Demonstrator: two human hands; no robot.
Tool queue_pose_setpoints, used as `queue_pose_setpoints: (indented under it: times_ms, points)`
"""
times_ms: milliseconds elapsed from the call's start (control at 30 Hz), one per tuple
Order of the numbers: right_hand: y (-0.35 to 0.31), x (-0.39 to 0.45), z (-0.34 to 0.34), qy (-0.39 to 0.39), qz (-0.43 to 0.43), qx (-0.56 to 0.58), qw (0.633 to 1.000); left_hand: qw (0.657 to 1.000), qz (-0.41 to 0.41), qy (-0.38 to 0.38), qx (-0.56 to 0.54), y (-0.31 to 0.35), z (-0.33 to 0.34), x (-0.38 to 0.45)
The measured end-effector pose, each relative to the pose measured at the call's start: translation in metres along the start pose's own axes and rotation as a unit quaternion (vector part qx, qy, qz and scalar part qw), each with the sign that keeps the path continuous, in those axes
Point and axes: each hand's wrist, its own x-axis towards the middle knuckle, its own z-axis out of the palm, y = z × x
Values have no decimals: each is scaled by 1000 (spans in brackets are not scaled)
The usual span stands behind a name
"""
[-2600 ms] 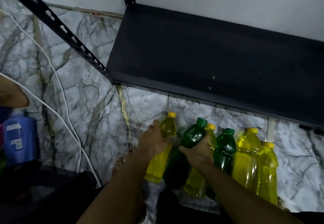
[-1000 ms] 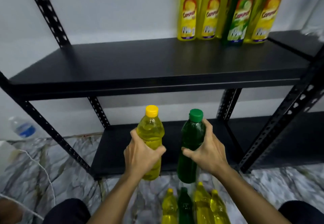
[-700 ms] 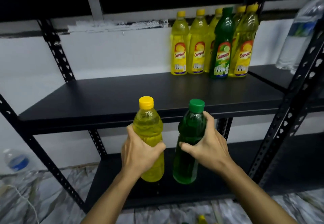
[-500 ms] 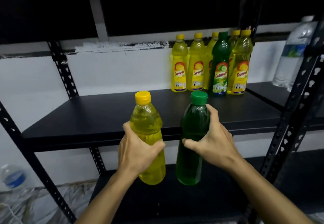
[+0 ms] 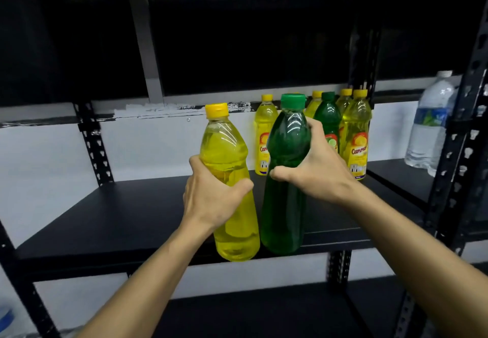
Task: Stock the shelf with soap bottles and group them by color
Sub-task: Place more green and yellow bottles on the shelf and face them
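My left hand [image 5: 211, 197] grips a yellow soap bottle [image 5: 232, 221] with a yellow cap, held upright in front of the black shelf board [image 5: 126, 213]. Beside it, my right hand [image 5: 314, 168] grips a green soap bottle [image 5: 285, 205] with a green cap, also upright. The two bottles nearly touch. At the back right of the same shelf stands a cluster of labelled bottles: several yellow ones [image 5: 356, 136] and one green one [image 5: 328, 118], partly hidden behind the held green bottle.
A clear water bottle [image 5: 430, 123] stands on the neighbouring shelf at the right, behind a black perforated upright [image 5: 459, 152]. Another upright [image 5: 92, 142] rises at the back left. A lower shelf [image 5: 250, 311] lies below. White wall behind.
Both hands lifted the yellow and green bottles off the floor and raised them to the level of the middle shelf. My view rose with them from the floor to the shelf.
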Motion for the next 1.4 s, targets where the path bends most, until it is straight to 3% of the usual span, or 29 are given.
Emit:
queue_pose_setpoints:
  times_ms: [400, 767, 867, 1067, 1233, 1400]
  points:
    - [24, 40, 18, -38, 32, -18, 999, 998, 2, -43, 40, -9, 19, 36]
    - [50, 44, 25, -49, 41, 101, 993, 987, -20, -159, -7, -25, 23, 48]
    - [63, 12, 39, -22, 86, 127, 988, 988, -40, -148, 17, -36, 21, 30]
    - [83, -35, 78, 44, 144, 57, 987, 992, -52, -88, 73, -51, 28, 5]
    - [86, -35, 84, 54, 143, 54, 987, 994, -58, -87, -9, -62, 33, 3]
    - [93, -34, 77, -4, 150, 173, 974, 974, -71, -170, -134, -79, 29, 6]
